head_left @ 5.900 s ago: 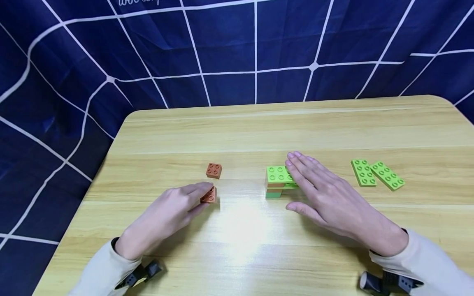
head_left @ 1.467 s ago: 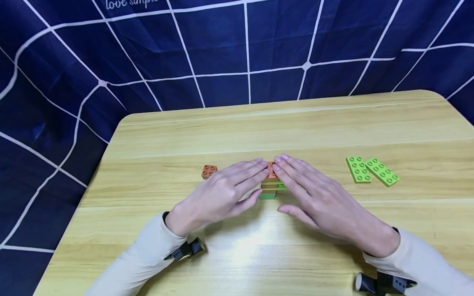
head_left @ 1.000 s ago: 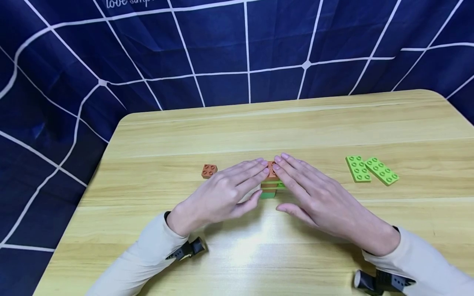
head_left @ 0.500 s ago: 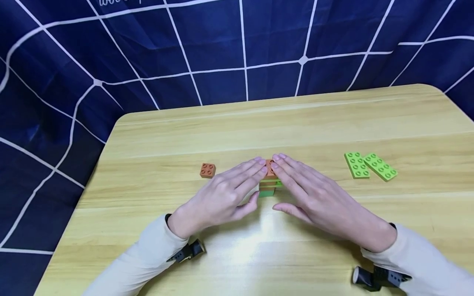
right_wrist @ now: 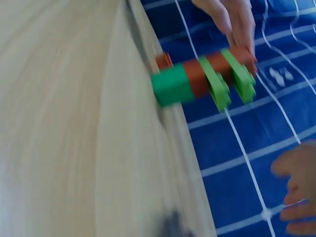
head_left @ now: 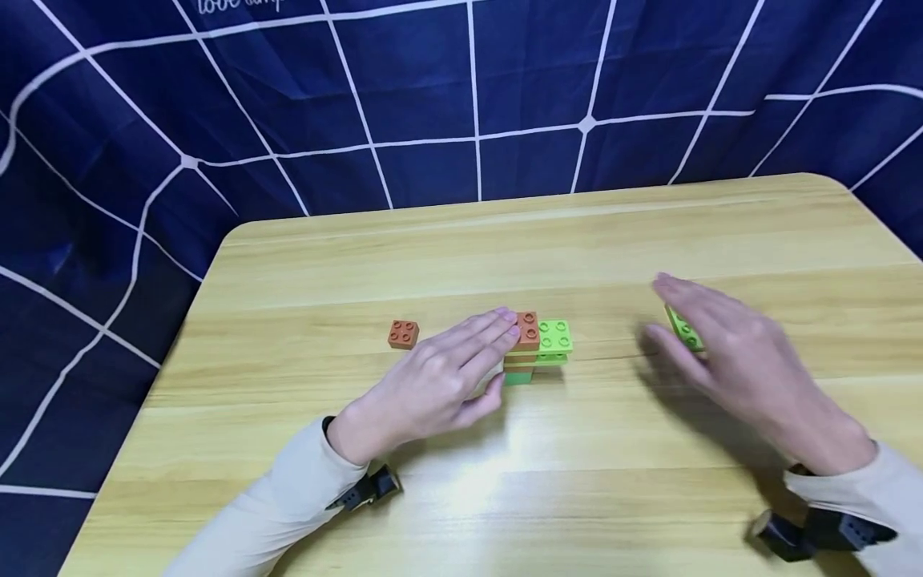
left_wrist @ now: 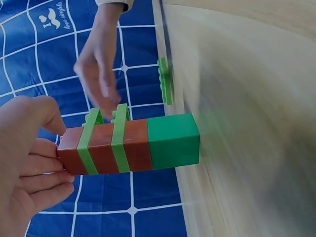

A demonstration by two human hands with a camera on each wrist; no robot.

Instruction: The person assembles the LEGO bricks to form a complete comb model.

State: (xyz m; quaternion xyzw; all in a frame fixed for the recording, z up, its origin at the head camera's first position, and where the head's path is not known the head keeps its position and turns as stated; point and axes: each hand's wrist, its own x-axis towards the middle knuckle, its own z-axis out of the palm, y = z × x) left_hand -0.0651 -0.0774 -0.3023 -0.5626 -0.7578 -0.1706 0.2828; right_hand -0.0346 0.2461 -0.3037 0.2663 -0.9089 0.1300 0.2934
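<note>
A small tower of toy bricks stands mid-table, with a dark green brick (left_wrist: pixel 174 141) at its base. Above that, brown bricks alternate with two lime plates (head_left: pixel 554 336) that jut out to the right. My left hand (head_left: pixel 436 373) grips the tower's top brown brick (head_left: pixel 530 323), thumb on the near side and fingers over the far side. My right hand (head_left: pixel 750 361) hovers, blurred, over a loose lime plate (head_left: pixel 681 328) on the right, fingers extended and thumb apart. The second loose lime plate is hidden behind that hand in the head view.
A loose brown brick (head_left: pixel 403 334) lies left of the tower, just beyond the left hand. The wooden table (head_left: pixel 346 264) ends at the back against a dark blue cloth (head_left: pixel 425 96) with white lines. Each wrist carries a black camera.
My left hand has carried a brown brick from the left onto the tower. My right hand, earlier beside the tower, has left it and moved right to the loose lime plates.
</note>
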